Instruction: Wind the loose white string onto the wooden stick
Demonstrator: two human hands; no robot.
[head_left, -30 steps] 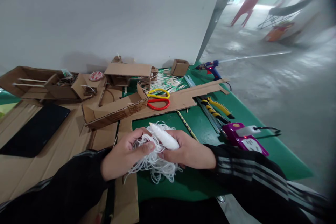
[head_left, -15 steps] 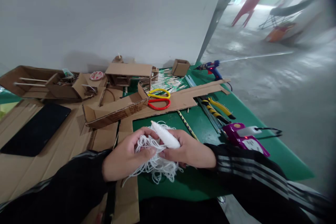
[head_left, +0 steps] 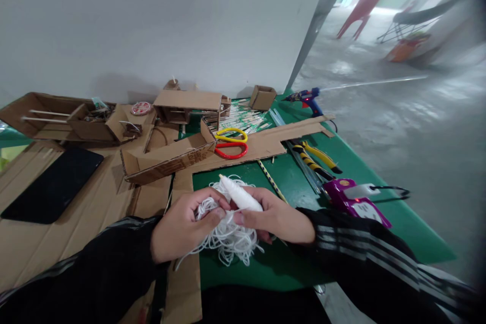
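Note:
A loose tangle of white string [head_left: 231, 243] lies between my hands above the green tabletop. My left hand [head_left: 186, 223] is closed on strands of it, thumb on top and fingers curled round behind. In my right hand [head_left: 275, 215] a white spool of thread [head_left: 241, 195] is gripped; it slants up to the left with its narrow tip showing. The right thumb presses on the string in front of the spool, close to the left thumb. The fingers under the tangle are mostly hidden.
Beyond my hands lie scissors [head_left: 231, 150] with yellow and red handles and an open cardboard tray [head_left: 170, 162]. Pliers [head_left: 317, 157], a purple device [head_left: 355, 200] and a blue glue gun [head_left: 309, 98] are to the right. A black tablet [head_left: 53, 185] rests on cardboard at left.
The right thumb has shifted slightly up and onto the string in front of the spool. Both hands keep their hold, and the table things stay in place.

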